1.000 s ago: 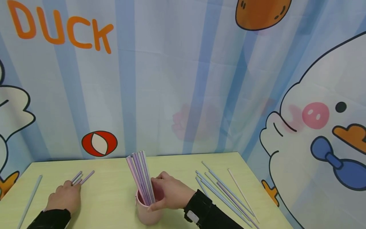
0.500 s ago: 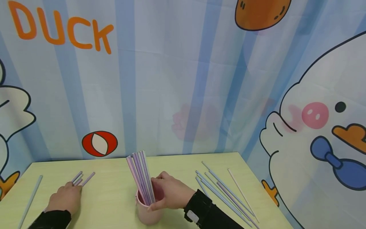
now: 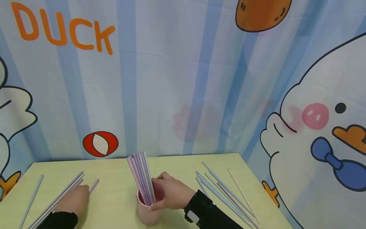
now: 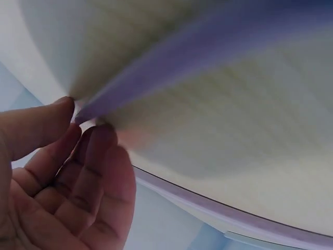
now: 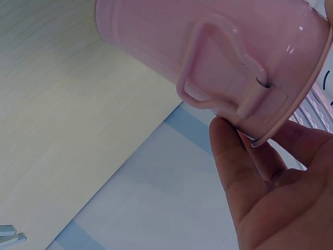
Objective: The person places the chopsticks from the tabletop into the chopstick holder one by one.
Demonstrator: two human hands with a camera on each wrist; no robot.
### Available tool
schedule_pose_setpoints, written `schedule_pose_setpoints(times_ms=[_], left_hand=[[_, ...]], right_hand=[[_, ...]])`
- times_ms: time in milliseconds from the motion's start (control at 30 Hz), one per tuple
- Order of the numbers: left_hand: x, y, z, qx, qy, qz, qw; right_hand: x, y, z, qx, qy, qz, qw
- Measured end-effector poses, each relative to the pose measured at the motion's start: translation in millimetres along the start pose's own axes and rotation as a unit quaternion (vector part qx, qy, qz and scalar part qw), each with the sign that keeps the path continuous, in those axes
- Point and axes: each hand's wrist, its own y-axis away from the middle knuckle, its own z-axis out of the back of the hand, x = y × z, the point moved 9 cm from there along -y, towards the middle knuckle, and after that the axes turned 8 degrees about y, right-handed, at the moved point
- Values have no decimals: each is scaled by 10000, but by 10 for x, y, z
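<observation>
My left hand (image 3: 75,201) is low over the table at the left. Its thumb and fingers pinch a purple straw (image 4: 140,78), whose far end pokes out past the knuckles in the head view. Several lilac and pale straws (image 3: 61,194) lie in a slanting bundle just left of that hand. In the middle a small pink bucket (image 3: 148,216) stands upright, with pink and purple straws (image 3: 140,178) leaning in it. My right hand (image 3: 171,192) holds the bucket by its rim, thumb in front. A wire handle (image 5: 190,67) shows on the bucket's side in the right wrist view.
At the right several blue, purple and pink straws (image 3: 221,194) lie fanned on the table. A single pale blue-green straw (image 3: 31,200) lies near the left edge. A printed curtain (image 3: 163,79) hangs behind the pale wooden table (image 3: 114,197).
My left hand has shifted right and nearer to me, off the lilac bundle, which now shows along its length. One purple straw has moved with it. The right hand and bucket have stayed put.
</observation>
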Motion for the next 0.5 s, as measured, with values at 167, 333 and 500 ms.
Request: schedule_pose_setpoints(times_ms=[167,333,500], left_hand=[[-125,-8,-64,186,224,24,9996],[-215,-19,-137,569,534,149,9968],[-264,-34,-128,711,856,392,9930]], right_hand=[[-5,4,0,-21,-18,24,10000],[1,-4,-7,-90,-23,134,9999],[-11,-11,-21,-94,-58,156,9998]])
